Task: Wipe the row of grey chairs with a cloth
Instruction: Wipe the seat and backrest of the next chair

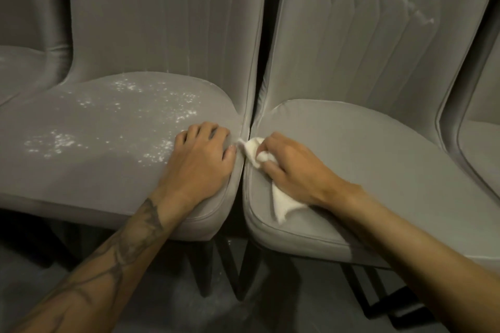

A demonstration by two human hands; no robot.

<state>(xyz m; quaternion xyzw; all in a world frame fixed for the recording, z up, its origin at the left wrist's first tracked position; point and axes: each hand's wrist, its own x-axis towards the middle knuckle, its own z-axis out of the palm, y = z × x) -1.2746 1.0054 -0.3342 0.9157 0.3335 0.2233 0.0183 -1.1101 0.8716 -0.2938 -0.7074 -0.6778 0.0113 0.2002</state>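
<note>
as my left hand [201, 154] rests empty on a seat [89, 170], my right hand [293, 170] grips the cloth [282, 201] — limp, probably best wadded.

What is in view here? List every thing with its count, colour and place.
grey chairs: four, grey, side by side; two middle ones show seats and backs, the outer two only slivers at the frame edges
white specks: many, white, scattered on the left middle seat; white streaks also on both middle backrests
cloth: one, white, on the left edge of the right middle seat
chair legs: several, black, under the seats
floor: one, dark grey, below the chairs
left hand: one, rests on the right edge of the left middle seat; forearm tattooed
right hand: one, grips the cloth
</note>
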